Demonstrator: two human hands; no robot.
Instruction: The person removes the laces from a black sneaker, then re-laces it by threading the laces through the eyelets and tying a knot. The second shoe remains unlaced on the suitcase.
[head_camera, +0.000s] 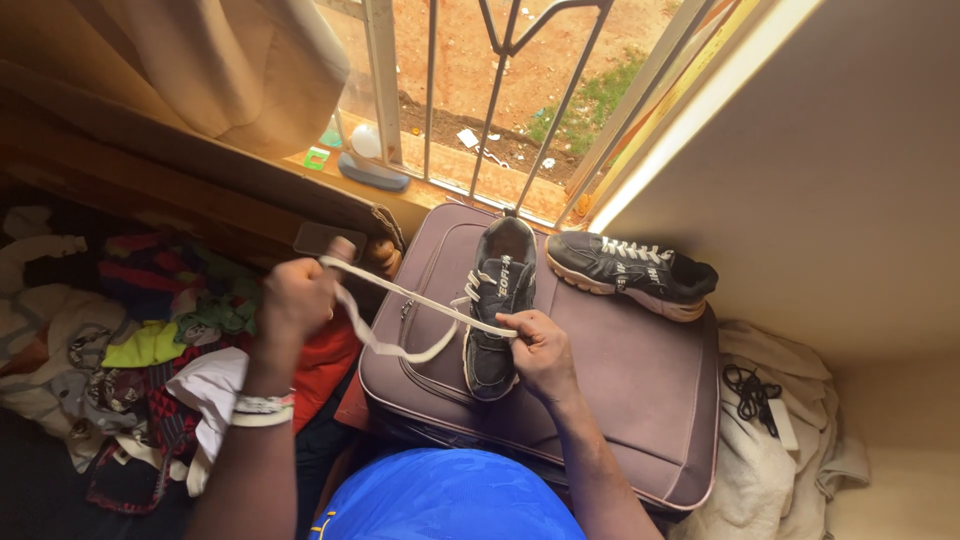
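On top of the suitcase (640, 400), the left hand (295, 300) pulls the white lace (420, 300) taut while the right hand (540, 350) pinches it at the dark shoe (497, 310); even tension likely keeps it flat.

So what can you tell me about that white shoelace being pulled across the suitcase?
The flat white fabric shoelace is threaded through the dark grey sneaker standing on the mauve soft-sided suitcase. One end runs taut up to the left hand, which grips it. The right hand pinches it beside the sneaker. Between the hands a slack loop sags over the suitcase lid. It looks clean and unknotted.
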